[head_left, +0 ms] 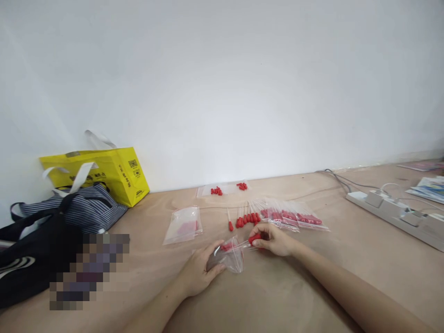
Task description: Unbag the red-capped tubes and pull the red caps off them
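My left hand (204,268) grips a clear zip bag (236,261) with its mouth spread toward the right. Red print or red bulbs show through the plastic; which, I cannot tell. Between the fingers of my right hand (274,238) are droppers (255,239) with red rubber bulbs, their clear stems pointing left into the bag's mouth. Just beyond my hands lies a row of loose red-bulbed droppers (247,218), with a single dropper (231,225) at its left. Filled bags of droppers (308,219) overlap to the right. A stack of flat zip bags (182,224) lies at the left.
Against the wall, more droppers (217,191) lie on or in clear plastic. A yellow bag (133,178), a striped bag (90,210) and a black bag (38,254) crowd the left. A white power strip (398,215) with cables and some papers (428,189) lie at the right.
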The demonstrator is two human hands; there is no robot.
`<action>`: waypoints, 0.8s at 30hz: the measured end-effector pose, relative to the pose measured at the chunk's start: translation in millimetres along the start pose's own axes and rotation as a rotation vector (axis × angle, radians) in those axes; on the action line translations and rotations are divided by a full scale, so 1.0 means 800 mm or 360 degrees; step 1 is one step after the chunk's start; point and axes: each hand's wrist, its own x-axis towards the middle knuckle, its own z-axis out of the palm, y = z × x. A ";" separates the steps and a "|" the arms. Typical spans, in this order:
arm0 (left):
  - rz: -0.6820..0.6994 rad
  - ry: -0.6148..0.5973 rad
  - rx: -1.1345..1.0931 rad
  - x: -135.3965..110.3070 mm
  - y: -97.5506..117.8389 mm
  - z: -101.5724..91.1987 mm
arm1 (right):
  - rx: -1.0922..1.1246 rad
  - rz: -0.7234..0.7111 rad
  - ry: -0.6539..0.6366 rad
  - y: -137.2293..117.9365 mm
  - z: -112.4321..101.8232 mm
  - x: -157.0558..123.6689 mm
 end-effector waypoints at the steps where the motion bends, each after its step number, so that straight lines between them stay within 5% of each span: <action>1: -0.0004 -0.0001 -0.0002 0.000 0.000 0.000 | 0.0077 0.0034 0.0011 0.002 -0.004 -0.001; 9: 0.0093 -0.0003 -0.0071 0.001 -0.002 0.000 | 0.0231 -0.0065 0.0684 -0.003 -0.055 0.001; 14: 0.0249 -0.0066 0.0021 0.000 0.001 -0.002 | -0.0251 -0.0314 0.1169 -0.001 -0.053 0.023; 19: 0.0310 -0.0058 -0.0013 0.001 0.001 -0.002 | -0.1153 -0.0389 0.0931 0.009 -0.014 0.058; 24: 0.0306 -0.0065 0.0004 0.003 -0.001 -0.002 | -0.1341 -0.0295 0.0726 0.013 0.001 0.071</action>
